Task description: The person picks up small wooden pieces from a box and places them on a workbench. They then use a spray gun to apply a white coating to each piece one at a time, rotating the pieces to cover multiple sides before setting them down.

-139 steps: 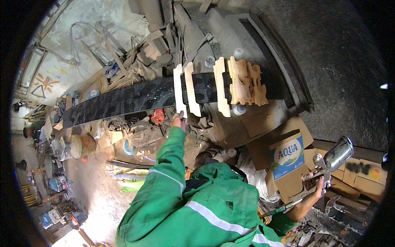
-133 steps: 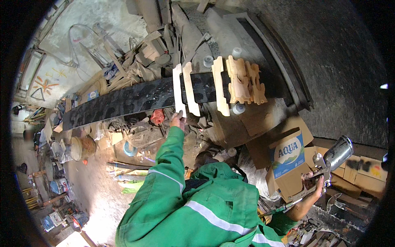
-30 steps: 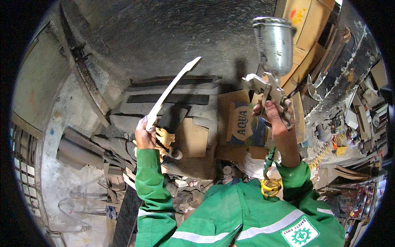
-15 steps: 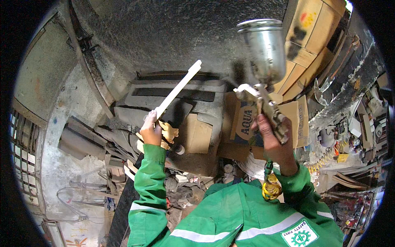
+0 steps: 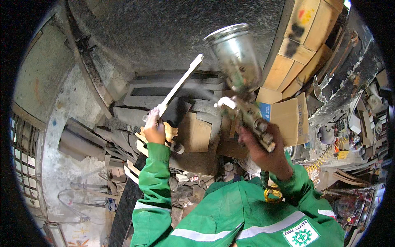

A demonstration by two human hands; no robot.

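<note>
A long, thin white strip [image 5: 181, 82] slants up and away to the right from my left hand [image 5: 154, 128], whose fingers are closed round its lower end. My right hand [image 5: 266, 150] grips the handle of a metal spray gun [image 5: 249, 117] with a silver cup [image 5: 236, 59] on top. The gun's nozzle points left toward the strip, apart from it, and a faint haze lies between them. A hose with yellow wrapping [image 5: 272, 194] hangs below the gun. Just behind my left hand are pale yellow carved pieces [image 5: 170, 132] and a small white round piece [image 5: 179, 148].
Ahead stands a dusty grey bench-like structure [image 5: 138, 101] with a cardboard piece [image 5: 196, 133] on it. An open cardboard box [image 5: 288, 119] is at right, below cardboard panels [image 5: 284, 68]. A coiled yellow hose [image 5: 325, 158] and clutter lie farther right; grey panels [image 5: 82, 140] lean at left.
My right hand has brought the spray gun left, closer to the strip, and its cup tilts more to the left. My left hand has shifted slightly, still holding the strip. Haze now shows near the nozzle.
</note>
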